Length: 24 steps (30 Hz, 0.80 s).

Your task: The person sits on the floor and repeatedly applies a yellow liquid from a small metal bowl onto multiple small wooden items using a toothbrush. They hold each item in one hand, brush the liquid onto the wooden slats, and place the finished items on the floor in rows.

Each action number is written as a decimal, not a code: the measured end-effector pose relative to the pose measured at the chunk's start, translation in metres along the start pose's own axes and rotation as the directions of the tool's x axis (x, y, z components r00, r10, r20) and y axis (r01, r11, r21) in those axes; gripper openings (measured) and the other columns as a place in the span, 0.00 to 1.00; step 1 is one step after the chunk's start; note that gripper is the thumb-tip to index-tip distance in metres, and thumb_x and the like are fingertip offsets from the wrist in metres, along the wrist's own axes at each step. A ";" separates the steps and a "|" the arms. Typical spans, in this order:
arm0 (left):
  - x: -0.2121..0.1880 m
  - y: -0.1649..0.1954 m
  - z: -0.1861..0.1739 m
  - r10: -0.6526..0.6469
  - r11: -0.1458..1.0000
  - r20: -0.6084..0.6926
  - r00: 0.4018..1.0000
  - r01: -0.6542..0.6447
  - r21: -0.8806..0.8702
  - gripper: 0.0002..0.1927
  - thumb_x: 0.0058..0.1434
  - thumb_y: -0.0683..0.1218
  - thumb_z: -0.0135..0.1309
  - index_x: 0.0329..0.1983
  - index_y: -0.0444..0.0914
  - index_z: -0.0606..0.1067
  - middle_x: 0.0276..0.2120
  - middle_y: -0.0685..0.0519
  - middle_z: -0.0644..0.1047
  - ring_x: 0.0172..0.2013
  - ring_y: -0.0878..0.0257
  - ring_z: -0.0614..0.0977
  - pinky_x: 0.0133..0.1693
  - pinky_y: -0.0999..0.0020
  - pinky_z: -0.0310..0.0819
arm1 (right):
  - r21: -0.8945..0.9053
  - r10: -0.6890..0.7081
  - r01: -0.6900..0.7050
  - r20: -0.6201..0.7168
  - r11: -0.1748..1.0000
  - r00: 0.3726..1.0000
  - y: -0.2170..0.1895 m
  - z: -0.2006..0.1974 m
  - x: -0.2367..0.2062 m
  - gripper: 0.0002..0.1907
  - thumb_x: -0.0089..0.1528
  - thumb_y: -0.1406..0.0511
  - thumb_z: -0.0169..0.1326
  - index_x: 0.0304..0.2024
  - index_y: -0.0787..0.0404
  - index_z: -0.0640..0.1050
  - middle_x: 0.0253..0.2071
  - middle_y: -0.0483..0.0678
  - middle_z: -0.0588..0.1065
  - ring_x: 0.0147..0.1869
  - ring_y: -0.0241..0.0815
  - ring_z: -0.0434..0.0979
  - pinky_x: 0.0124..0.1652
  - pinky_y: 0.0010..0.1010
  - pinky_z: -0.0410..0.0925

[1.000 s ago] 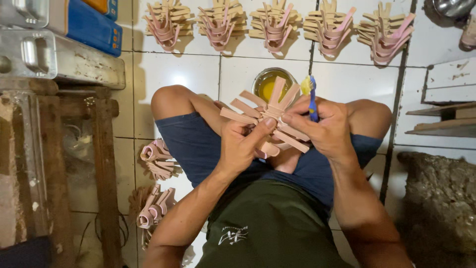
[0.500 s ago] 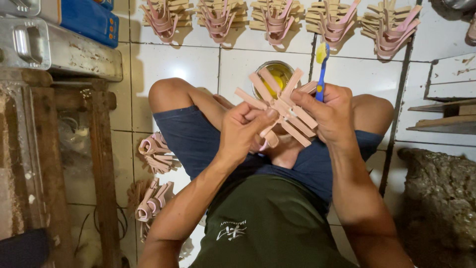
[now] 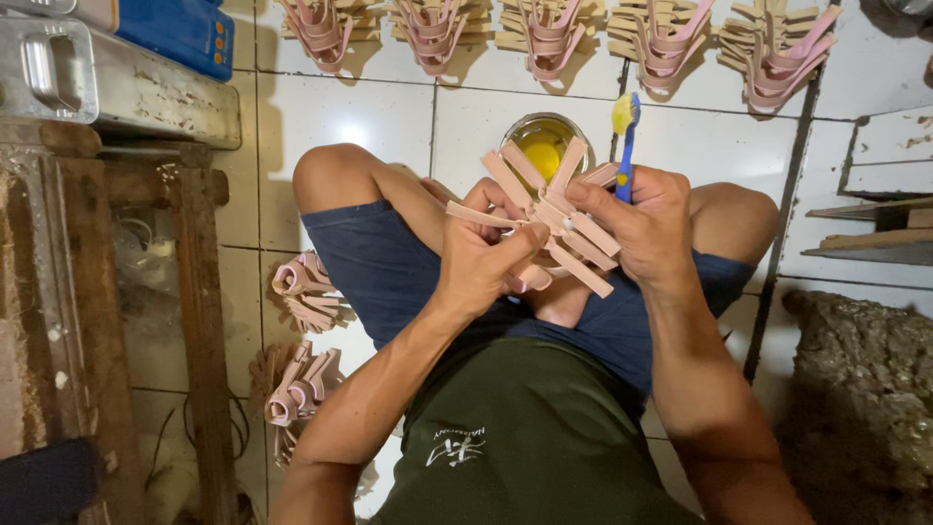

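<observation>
- Since the earlier frame, the right hand [image 3: 649, 226] has tipped the blue toothbrush [image 3: 625, 146] upright, its bristles yellow with glue.
- The left hand [image 3: 483, 264] pinches the fan of pink strips [image 3: 554, 219] over the lap, just near of the yellow glue pot [image 3: 542, 144].
- The right fingers close on both brush and strips.
- The strips look light, thin and bendy; they are best held at the crossing.

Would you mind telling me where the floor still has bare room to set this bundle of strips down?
Bare white tile lies between the far row of finished bundles and the raised knee, left of the glue tin; another patch sits right of the tin. Beside the left thigh it is crowded with strip bundles. Both hands are full.
</observation>
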<state>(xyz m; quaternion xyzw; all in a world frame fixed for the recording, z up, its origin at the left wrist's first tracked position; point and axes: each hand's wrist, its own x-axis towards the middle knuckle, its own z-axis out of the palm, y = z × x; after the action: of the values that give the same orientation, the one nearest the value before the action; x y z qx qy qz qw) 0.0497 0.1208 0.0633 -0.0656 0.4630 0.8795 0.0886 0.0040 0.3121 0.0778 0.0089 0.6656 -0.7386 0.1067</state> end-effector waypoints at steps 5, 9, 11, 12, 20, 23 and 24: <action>-0.003 0.006 -0.002 -0.012 0.999 0.040 0.999 0.010 0.049 0.11 0.63 0.35 0.59 0.44 0.35 0.69 0.32 0.52 0.78 0.24 0.73 0.76 0.23 0.79 0.68 | 0.069 0.033 -0.033 0.012 0.997 0.999 0.001 0.004 -0.002 0.04 0.63 0.72 0.64 0.40 0.68 0.83 0.34 0.47 0.81 0.34 0.31 0.78 0.36 0.22 0.73; -0.002 0.007 -0.005 -0.015 0.995 0.076 0.997 0.008 0.100 0.12 0.62 0.34 0.58 0.47 0.35 0.70 0.34 0.54 0.78 0.30 0.73 0.78 0.30 0.78 0.72 | 0.035 -0.001 0.000 0.002 0.999 1.000 0.003 0.006 -0.004 0.04 0.63 0.73 0.64 0.41 0.69 0.83 0.34 0.47 0.80 0.34 0.31 0.78 0.35 0.22 0.72; -0.002 0.006 -0.011 -0.034 0.994 0.087 0.996 0.025 0.102 0.12 0.62 0.34 0.57 0.46 0.35 0.70 0.33 0.55 0.77 0.29 0.73 0.78 0.30 0.79 0.72 | 0.069 0.001 -0.001 0.007 0.998 1.000 0.005 0.007 -0.005 0.05 0.63 0.72 0.64 0.41 0.69 0.83 0.33 0.47 0.80 0.33 0.31 0.77 0.34 0.22 0.71; -0.002 0.006 -0.014 -0.044 0.994 0.086 0.995 0.035 0.108 0.12 0.62 0.34 0.58 0.45 0.35 0.70 0.32 0.55 0.77 0.28 0.74 0.77 0.28 0.79 0.70 | 0.090 0.005 -0.006 0.004 0.996 1.000 0.005 0.008 -0.006 0.05 0.63 0.72 0.64 0.40 0.69 0.83 0.33 0.47 0.80 0.33 0.31 0.78 0.35 0.22 0.72; -0.001 0.011 -0.019 -0.044 0.999 0.091 0.995 0.042 0.020 0.12 0.64 0.36 0.60 0.49 0.33 0.71 0.35 0.54 0.77 0.32 0.72 0.79 0.33 0.79 0.73 | -0.109 -0.051 0.050 -0.009 0.993 0.999 -0.002 0.017 -0.005 0.04 0.64 0.72 0.64 0.40 0.68 0.83 0.33 0.45 0.80 0.34 0.29 0.76 0.36 0.21 0.70; -0.003 0.020 -0.011 -0.081 0.996 0.060 0.995 0.083 -0.040 0.16 0.64 0.38 0.60 0.53 0.31 0.73 0.38 0.49 0.81 0.34 0.70 0.82 0.35 0.76 0.77 | -0.183 -0.062 0.061 0.002 0.981 0.998 -0.014 0.012 -0.002 0.04 0.65 0.70 0.64 0.41 0.67 0.84 0.32 0.44 0.80 0.33 0.29 0.77 0.34 0.21 0.71; -0.003 0.023 -0.009 -0.068 0.998 0.084 0.994 0.068 -0.002 0.17 0.64 0.38 0.62 0.54 0.31 0.72 0.39 0.48 0.82 0.35 0.69 0.82 0.34 0.76 0.77 | -0.225 -0.076 0.076 0.006 0.971 0.997 -0.017 0.011 -0.001 0.05 0.64 0.70 0.64 0.41 0.67 0.84 0.32 0.44 0.81 0.33 0.29 0.77 0.34 0.21 0.71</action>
<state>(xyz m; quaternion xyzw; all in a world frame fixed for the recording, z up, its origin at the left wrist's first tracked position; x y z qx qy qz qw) 0.0477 0.1003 0.0775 -0.0445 0.4544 0.8790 0.1376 0.0038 0.3025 0.0960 -0.0277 0.7449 -0.6621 0.0778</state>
